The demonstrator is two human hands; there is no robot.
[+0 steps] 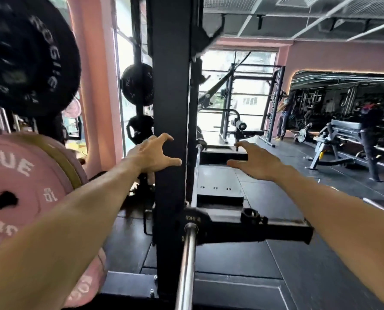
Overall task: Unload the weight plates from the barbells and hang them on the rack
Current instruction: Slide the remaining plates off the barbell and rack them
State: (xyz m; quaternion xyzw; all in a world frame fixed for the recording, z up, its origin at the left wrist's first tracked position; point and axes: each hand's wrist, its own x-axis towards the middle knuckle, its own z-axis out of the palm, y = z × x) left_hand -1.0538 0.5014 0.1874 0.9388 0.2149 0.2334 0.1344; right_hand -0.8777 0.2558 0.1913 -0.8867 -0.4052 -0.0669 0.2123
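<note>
Both hands empty, fingers spread: left hand (152, 155) at rack upright (172, 108), right hand (255, 163) in open air. Pink plates (18, 182) and black plate (27, 54) hang left. Bare barbell (187, 265) below, between the arms.

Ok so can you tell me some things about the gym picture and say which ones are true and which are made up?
1. The left hand is holding a weight plate. False: its fingers are spread beside the black rack post and it holds nothing.
2. The right hand is empty. True.
3. A pink plate sits at the left of the picture. True.
4. The steel bar in front has a big plate on its near end. False: the near end is bare.
5. A black plate sits above the pink one. True.
</note>
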